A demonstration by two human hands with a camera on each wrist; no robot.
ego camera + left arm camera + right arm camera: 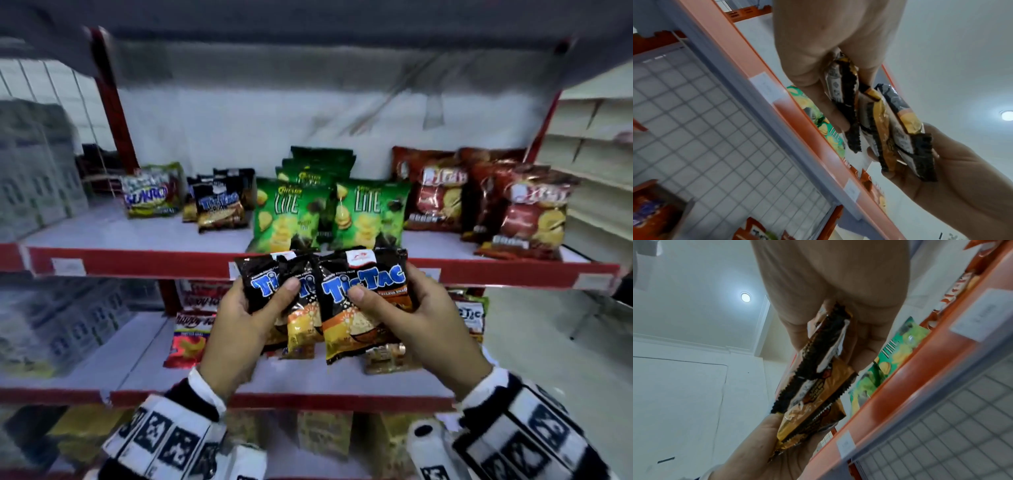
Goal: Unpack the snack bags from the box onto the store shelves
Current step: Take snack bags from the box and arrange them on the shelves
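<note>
Both hands [411, 318] pinch glossy, crinkled Tic Tac bags [363, 301], serrated seams.

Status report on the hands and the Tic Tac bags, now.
Left hand and right hand each grip the fanned black-and-orange Tic Tac snack bags, thumbs on front. Bags held before the red-edged upper shelf. Green Lite chip bags stand directly behind.

White ceiling [684, 280], round recessed light [745, 297] lit; cream shelving unit [589, 164] at right; white wall [678, 394].
</note>
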